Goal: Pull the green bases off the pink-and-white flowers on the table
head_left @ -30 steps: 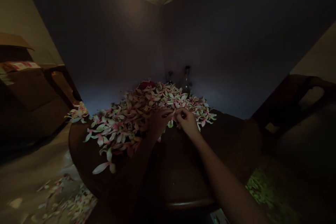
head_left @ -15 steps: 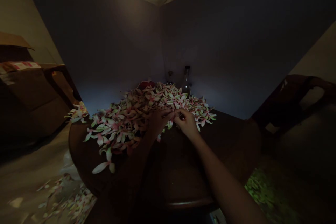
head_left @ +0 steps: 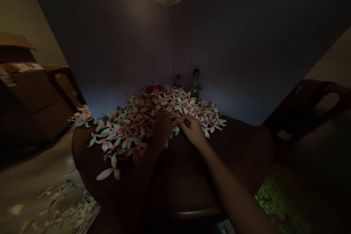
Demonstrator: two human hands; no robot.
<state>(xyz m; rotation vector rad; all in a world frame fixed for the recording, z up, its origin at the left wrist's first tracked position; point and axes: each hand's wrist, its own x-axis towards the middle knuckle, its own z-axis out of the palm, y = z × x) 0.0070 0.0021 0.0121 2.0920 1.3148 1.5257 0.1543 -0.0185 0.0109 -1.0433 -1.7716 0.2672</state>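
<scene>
From where I stand, the two hands meet at the near edge of a broad pile of flowers [head_left: 131, 129] heaped on the dark tabletop [head_left: 236, 164]. The pile lies far of the fingertips and spreads mostly to the left, its long axis running slantwise from near left to far right. That puts the left hand [head_left: 163, 127] nearer the bulk of it, overlapping the heap from my view, while the right hand [head_left: 194, 131] is by the shorter right end, with bare wood just to its right.

The fingertips of both hands come together, thumbs and forefingers curled as if pinching. Something small may be between them, but in this gloom I can't tell whether they grasp anything.

One loose flower [head_left: 108, 173] lies apart at the near left, closer to the left hand than the right; its longest petal stretches leftward, the tip a little nearer. Behind the pile a bottle [head_left: 195, 86] stands upright, slightly right of the fingertips, in front of the bluish panels [head_left: 219, 51].
</scene>
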